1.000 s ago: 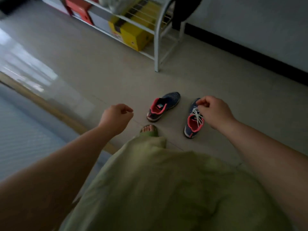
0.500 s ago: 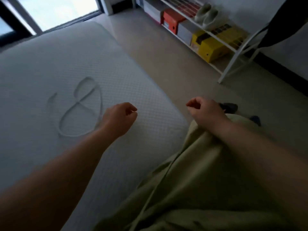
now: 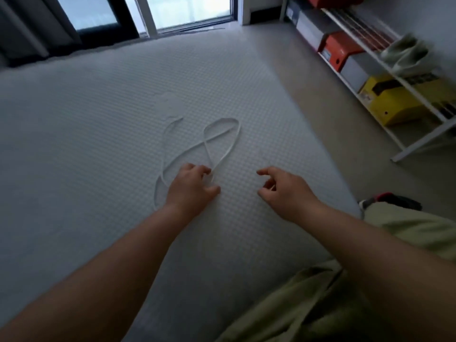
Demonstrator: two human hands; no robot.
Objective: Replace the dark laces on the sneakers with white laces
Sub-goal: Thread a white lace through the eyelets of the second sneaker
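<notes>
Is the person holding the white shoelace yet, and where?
Not clearly. The left hand rests on the white lace where its strands cross on the mattress, fingers spread, no visible pinch. The right hand holds nothing.

Single view only: head-worn wide-angle camera, looking forward and down from person's own eye height. Both forearms enter from bottom edge, reaching away from lens; left hand (image 3: 191, 187) and right hand (image 3: 287, 191) sit near frame centre. Bed (image 3: 98, 124) fills most of frame, close below camera. White lace (image 3: 223, 134) lies just beyond hands. Window (image 3: 192, 8) along top edge marks facing direction. Shoe rack (image 3: 404, 77) at right edge, bent by lens. Green garment (image 3: 308, 304) at bottom right, nearest lens.
</notes>
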